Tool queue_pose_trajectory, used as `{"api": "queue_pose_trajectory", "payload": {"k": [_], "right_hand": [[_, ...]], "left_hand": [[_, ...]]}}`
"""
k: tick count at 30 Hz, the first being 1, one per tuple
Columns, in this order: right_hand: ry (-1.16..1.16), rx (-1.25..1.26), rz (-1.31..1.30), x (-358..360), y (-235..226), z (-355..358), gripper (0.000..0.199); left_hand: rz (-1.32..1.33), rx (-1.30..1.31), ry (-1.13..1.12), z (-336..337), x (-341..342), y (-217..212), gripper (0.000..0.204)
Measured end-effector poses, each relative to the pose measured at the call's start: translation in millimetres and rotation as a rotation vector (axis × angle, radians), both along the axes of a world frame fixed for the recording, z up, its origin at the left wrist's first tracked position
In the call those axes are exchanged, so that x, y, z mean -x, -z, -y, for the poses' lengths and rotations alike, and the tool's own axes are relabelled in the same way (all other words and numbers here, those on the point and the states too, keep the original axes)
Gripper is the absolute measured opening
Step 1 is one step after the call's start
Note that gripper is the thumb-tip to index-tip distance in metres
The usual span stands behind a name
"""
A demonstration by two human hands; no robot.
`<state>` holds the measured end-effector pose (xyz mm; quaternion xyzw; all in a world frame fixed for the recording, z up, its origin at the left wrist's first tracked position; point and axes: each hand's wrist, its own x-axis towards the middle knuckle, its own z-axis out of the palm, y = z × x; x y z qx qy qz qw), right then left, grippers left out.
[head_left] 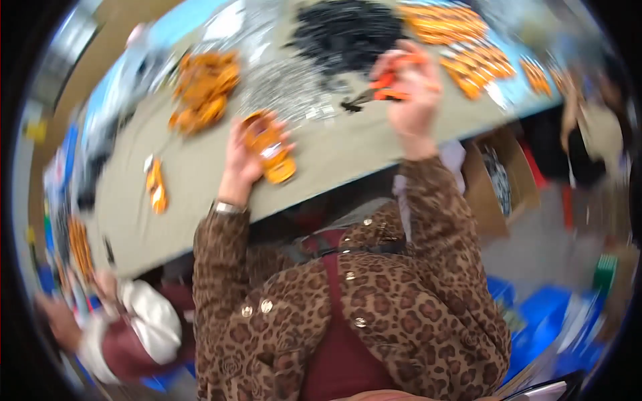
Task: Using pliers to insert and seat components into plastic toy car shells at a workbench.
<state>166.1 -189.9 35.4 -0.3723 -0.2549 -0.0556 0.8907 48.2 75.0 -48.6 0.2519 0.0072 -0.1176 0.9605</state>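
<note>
My left hand (242,157) is closed around an orange toy car body (273,148), held tilted above the table with its window openings showing. Farther right, my raised right hand (416,90) grips a small red-orange and black object (390,81); motion blur hides its exact kind. A thin black piece (354,103) shows just left of that hand, and I cannot tell whether it touches the object. Beyond the hands lie a heap of black parts (344,33) and a spread of clear plastic parts (284,87).
Orange car bodies (200,90) are heaped at the far left, and one orange car (156,187) lies nearer. Rows of orange cars (475,63) fill the far right. A cardboard box (518,170) stands below the table's edge. Co-workers (137,321) are at both sides.
</note>
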Motion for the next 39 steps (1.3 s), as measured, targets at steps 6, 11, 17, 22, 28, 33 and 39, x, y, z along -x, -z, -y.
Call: {"api": "queue_pose_trajectory", "payload": {"k": [6, 11, 17, 22, 28, 33, 39], "right_hand": [[-0.441, -0.178, 0.057, 37, -17, -54, 0.033], [-0.564, -0.080, 0.052, 54, -2, -72, 0.036], [-0.575, 0.035, 0.094, 49, 5, -81, 0.038], [-0.551, 0.191, 0.119, 51, -9, -77, 0.038], [-0.373, -0.055, 0.248, -11, -76, -98, 0.033], [0.035, -0.076, 0.421, -131, -159, -147, 0.027], [-0.066, -0.225, 0.176, -162, -155, -241, 0.025]], "left_hand": [[0.034, 0.052, -0.048, 6, 18, -5, 0.061], [-0.022, 0.016, -0.066, 25, 24, -8, 0.061], [-0.036, 0.018, -0.057, 27, 17, -16, 0.059], [-0.061, 0.071, -0.015, 27, 13, -25, 0.060], [-0.001, 0.033, -0.025, 28, 25, -1, 0.056], [-0.006, 0.073, 0.024, 33, 24, -1, 0.058], [0.005, 0.097, 0.005, 19, 30, 4, 0.059]]}}
